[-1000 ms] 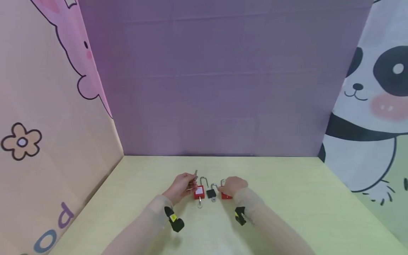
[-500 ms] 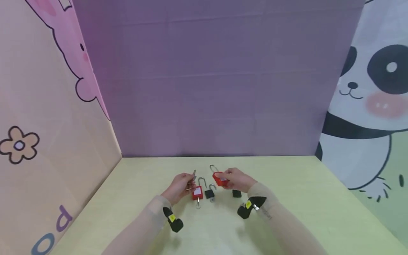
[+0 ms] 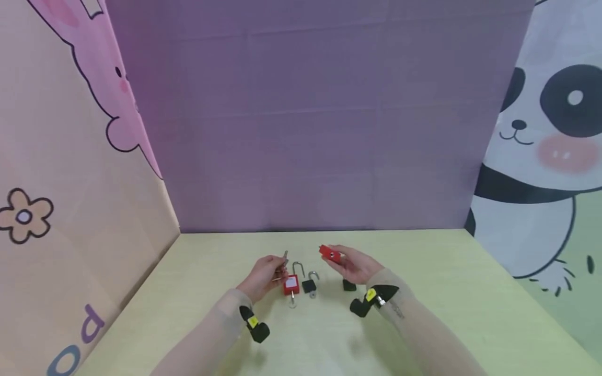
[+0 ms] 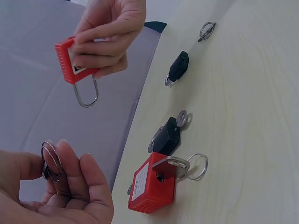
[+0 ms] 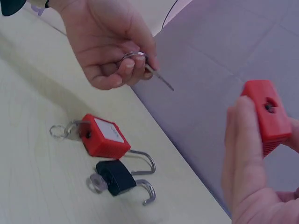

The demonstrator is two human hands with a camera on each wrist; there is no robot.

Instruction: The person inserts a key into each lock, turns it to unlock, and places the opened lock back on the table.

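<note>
My left hand point(image 3: 262, 277) pinches a metal key point(image 5: 161, 78) on a ring, its blade pointing away from the fingers. My right hand point(image 3: 356, 263) grips a red padlock point(image 3: 330, 254) above the table, its keyhole end turned toward me and its steel shackle point(image 4: 86, 98) on the far side. Beside the left hand a second red padlock point(image 3: 291, 284) lies with a ringed key in its keyhole and its shackle open. Right of that lies a black padlock point(image 3: 309, 286), also keyed and with an open shackle. Another black padlock point(image 3: 349, 285) is partly hidden below the right hand.
A loose ring point(image 4: 207, 31) with what looks like a key lies on the light wooden table point(image 3: 211, 250), beyond the black padlocks in the left wrist view. A purple backdrop point(image 3: 305, 130) rises at the table's back edge, with printed panels on both sides.
My right hand has lifted the red padlock off the table and tilted it so its keyhole end faces me, uncovering a black padlock. The left hand with the key has stayed nearly still.
</note>
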